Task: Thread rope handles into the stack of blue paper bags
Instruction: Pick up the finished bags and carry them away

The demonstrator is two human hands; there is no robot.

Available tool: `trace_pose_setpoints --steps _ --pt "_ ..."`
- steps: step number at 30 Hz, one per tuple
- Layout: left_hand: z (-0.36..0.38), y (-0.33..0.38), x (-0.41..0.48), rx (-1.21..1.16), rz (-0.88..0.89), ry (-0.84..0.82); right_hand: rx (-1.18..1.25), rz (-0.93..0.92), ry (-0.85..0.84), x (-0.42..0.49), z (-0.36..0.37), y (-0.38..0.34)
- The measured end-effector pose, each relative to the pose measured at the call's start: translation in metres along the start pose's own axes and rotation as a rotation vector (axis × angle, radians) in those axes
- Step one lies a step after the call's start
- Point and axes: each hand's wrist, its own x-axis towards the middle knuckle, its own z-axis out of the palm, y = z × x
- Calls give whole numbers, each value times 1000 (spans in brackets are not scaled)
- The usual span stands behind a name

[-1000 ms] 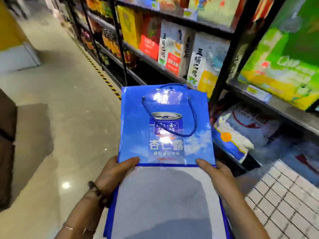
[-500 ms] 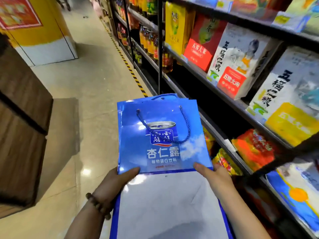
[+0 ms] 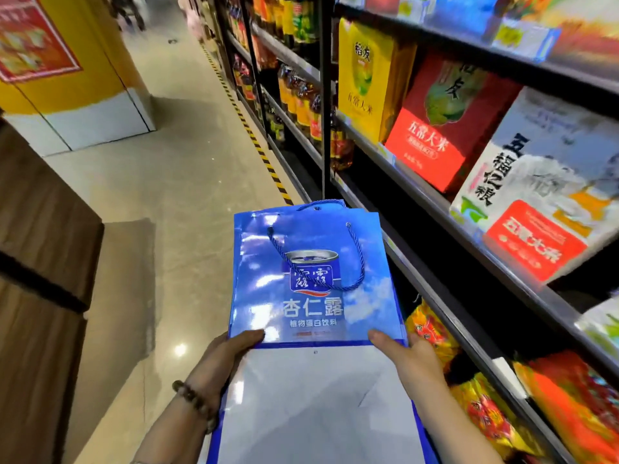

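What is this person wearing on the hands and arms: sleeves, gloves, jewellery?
No gloves and no sleeves in view: both forearms are bare down to the frame edge. The left hand has a bracelet of round brown beads at its wrist. The right hand has nothing at its wrist.

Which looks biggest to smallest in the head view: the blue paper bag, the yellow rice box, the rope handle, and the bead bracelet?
1. blue paper bag
2. yellow rice box, which stands farther off, so its true size is unsure
3. rope handle
4. bead bracelet
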Motion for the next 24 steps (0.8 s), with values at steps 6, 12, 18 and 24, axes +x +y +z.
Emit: trace_pose_setpoints --steps 6,12,18,24 --pt "-16 83 103 106 57 -41 69 14 83 80 66 -28" --pt "-43 165 221 188 18 -96 120 106 228 153 139 -52" --pt "-34 216 322 284 -78 -194 97 177 390 230 172 -60" --pt "15 252 433 424 -83 -260 177 245 503 327 176 -57"
